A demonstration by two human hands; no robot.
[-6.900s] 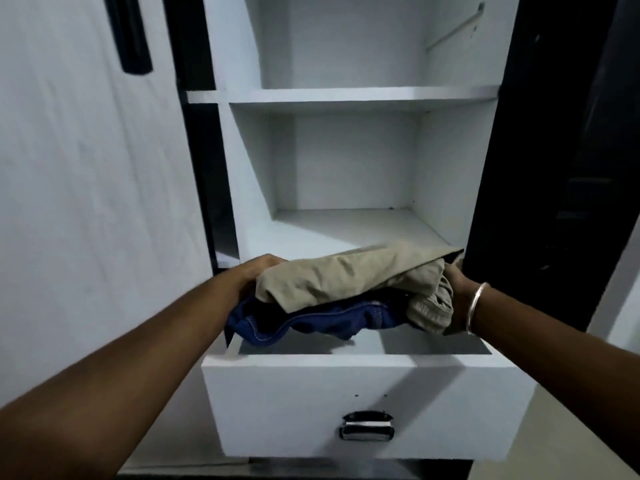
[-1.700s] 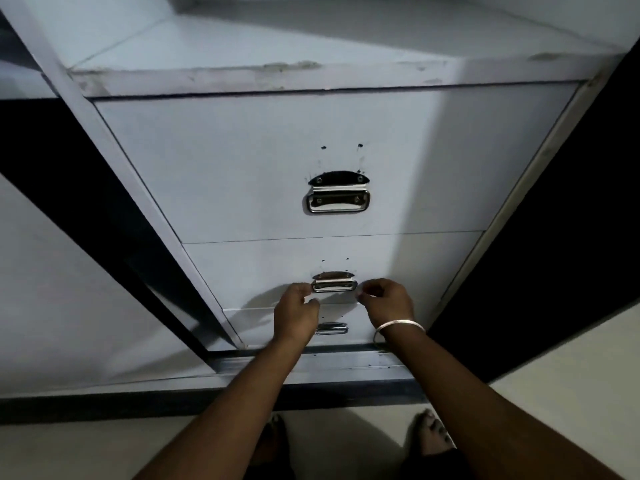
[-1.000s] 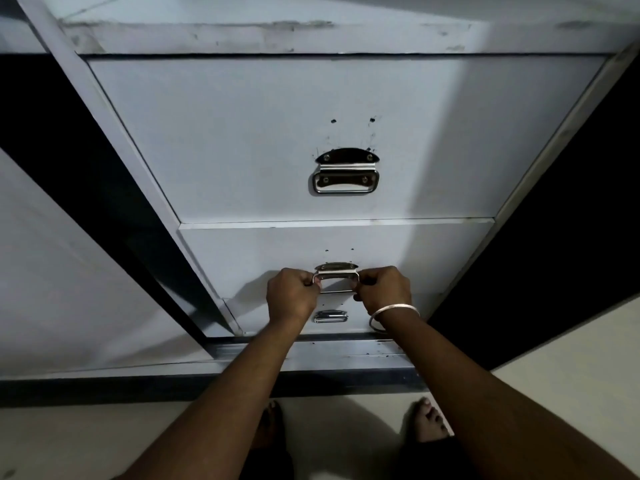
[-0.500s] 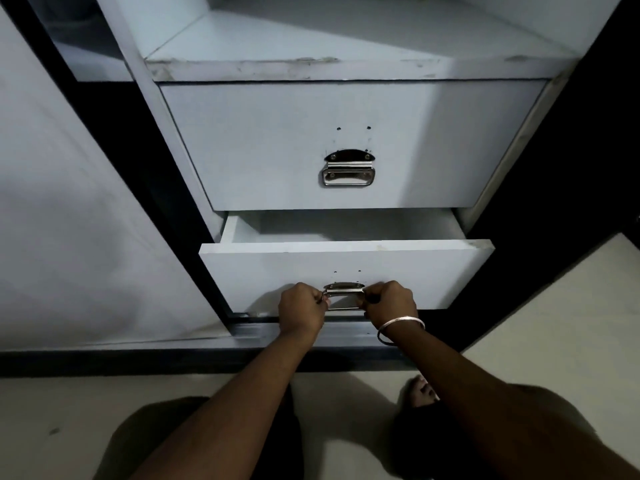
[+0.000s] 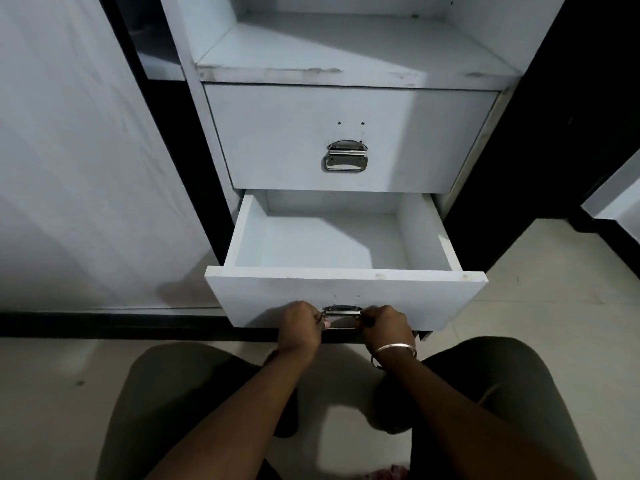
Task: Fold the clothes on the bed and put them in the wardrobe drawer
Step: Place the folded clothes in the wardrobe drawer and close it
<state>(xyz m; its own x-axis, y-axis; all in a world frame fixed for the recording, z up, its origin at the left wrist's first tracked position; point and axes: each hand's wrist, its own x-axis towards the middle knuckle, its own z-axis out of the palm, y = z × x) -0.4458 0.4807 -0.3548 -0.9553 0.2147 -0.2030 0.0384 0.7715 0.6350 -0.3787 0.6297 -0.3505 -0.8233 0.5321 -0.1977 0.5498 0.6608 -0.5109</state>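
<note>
**Both hands on the handle of the pulled-out lower drawer**

The lower drawer (image 5: 346, 292) of the white wardrobe (image 5: 346, 64) stands pulled well out, its white floor and side walls in plain view from above. At about 6 o'clock on its front panel sits a chrome handle (image 5: 341, 315). The left hand (image 5: 299, 329) grips the handle's left end with curled fingers, and the right hand (image 5: 386, 327) grips its right end the same way; both knuckles face the camera. A metal bangle (image 5: 393, 351) circles the right wrist.

Toward 12 o'clock from the open drawer, the upper drawer (image 5: 346, 133) sits pushed in, with its own chrome handle (image 5: 346, 160) hanging at the centre of its front. Above that lies a white shelf (image 5: 346, 46).

No clothes show anywhere in this view. The person's knees, in dark trousers (image 5: 166, 393), fill the 7 and 5 o'clock corners over a pale floor (image 5: 536, 289). A white panel (image 5: 86, 150) lies at 9 o'clock.
</note>
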